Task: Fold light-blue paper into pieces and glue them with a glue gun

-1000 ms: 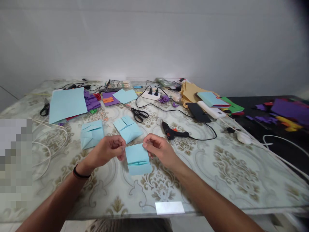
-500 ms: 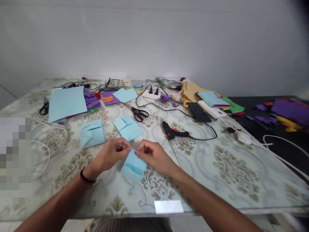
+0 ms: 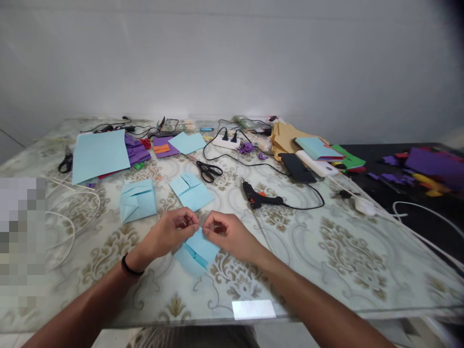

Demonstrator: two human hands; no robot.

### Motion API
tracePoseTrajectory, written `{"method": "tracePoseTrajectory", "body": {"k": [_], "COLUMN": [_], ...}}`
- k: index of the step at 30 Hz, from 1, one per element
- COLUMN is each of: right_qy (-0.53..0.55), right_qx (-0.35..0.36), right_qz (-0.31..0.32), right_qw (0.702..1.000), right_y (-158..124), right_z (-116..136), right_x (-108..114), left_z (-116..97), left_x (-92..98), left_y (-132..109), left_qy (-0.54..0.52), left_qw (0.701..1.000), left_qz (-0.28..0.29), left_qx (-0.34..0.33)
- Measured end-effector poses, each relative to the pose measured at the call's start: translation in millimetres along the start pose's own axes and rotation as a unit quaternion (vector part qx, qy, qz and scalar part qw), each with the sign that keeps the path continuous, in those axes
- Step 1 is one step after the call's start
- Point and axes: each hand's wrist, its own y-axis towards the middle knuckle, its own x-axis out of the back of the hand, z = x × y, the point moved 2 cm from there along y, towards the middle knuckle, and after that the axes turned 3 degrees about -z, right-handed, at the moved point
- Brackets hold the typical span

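Between my two hands is a folded light-blue paper, a darker slit-like fold running across its lower part. My left hand pinches its upper edge with thumb and forefinger. Close beside it, my right hand pinches the same edge, the two sets of fingertips nearly meeting and covering the paper's top corner. Just beyond my hands lies a second folded light-blue paper with creased flaps. To its left rests another folded light-blue paper, with a long opening near the top and a triangular fold at its lower left.
Black scissors and a glue gun with its cord lie beyond my hands. Farther back are a power strip, blue sheets and purple strips. A phone lies at right; a white cable loops at left.
The blue paper has turned slightly and its slit-like fold shows wider and at a steeper slant. Both hands keep their pinch in nearly the same place.
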Motion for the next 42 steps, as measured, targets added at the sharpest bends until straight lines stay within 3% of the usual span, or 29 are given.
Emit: {"method": "tracePoseTrajectory", "body": {"k": [12,20,31,37,42], "right_qy": [0.014,0.037,0.056,0.056,0.056], "right_qx": [0.003,0.038,0.022,0.013,0.000], "right_qz": [0.020,-0.023,-0.091,-0.111,-0.133], "right_qw": [1.000,0.998,0.994,0.992,0.989], "right_y": [-1.2,-3.3,2.4,4.6,4.8], "right_z": [-1.4,1.5,5.1,3.8,-1.0], "right_x": [-6.5,-5.4,12.2,18.0,19.1], "left_z": [0.2,-2.0,6.9,-2.1,-1.0], "left_x": [-5.3,-3.7,5.7,10.9,7.4], "left_y": [-2.4,-3.6,1.0,3.3,1.1], "left_qy": [-0.035,-0.051,-0.004,0.014,0.041], "left_qw": [0.998,0.998,0.999,1.000,0.998], "left_qz": [0.021,0.014,0.022,0.003,0.041], "left_qx": [0.040,0.026,0.022,-0.006,0.005]}}
